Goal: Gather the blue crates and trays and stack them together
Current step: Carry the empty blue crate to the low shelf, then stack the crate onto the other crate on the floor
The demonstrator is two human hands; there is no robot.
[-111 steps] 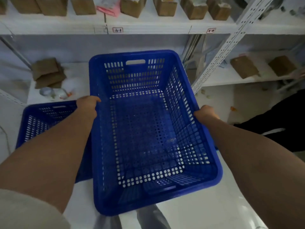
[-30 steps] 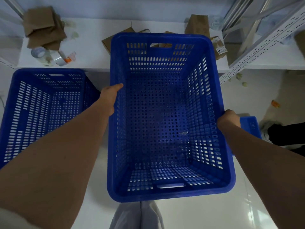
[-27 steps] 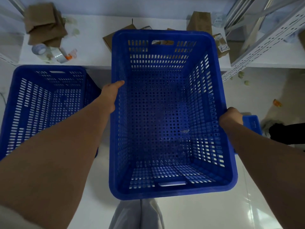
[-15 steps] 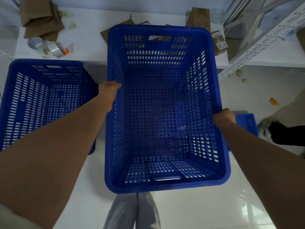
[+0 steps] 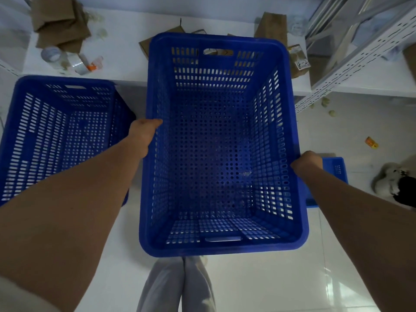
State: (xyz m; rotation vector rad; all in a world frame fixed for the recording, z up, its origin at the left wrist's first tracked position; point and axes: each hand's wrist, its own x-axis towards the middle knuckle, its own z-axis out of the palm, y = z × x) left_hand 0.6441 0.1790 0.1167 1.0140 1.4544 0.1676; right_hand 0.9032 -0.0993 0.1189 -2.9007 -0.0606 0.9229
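Observation:
I hold a large blue perforated crate (image 5: 216,154) in front of me, above the white floor. My left hand (image 5: 144,134) grips its left rim and my right hand (image 5: 306,162) grips its right rim. The crate is empty. A second blue crate (image 5: 60,136) of the same kind stands on the floor to the left, open side up. A small blue tray (image 5: 335,170) lies on the floor to the right, mostly hidden behind my right arm and the held crate.
A low white shelf (image 5: 126,55) at the back carries cardboard pieces (image 5: 58,21), tape rolls (image 5: 50,54) and small boxes (image 5: 298,61). A perforated white rack post (image 5: 360,52) slants at the right. Scraps and a white-and-black object (image 5: 391,181) lie on the floor.
The held crate has stayed in both hands, swinging from in front of the shelves to over the floor. The left crate and the small tray came fully into view.

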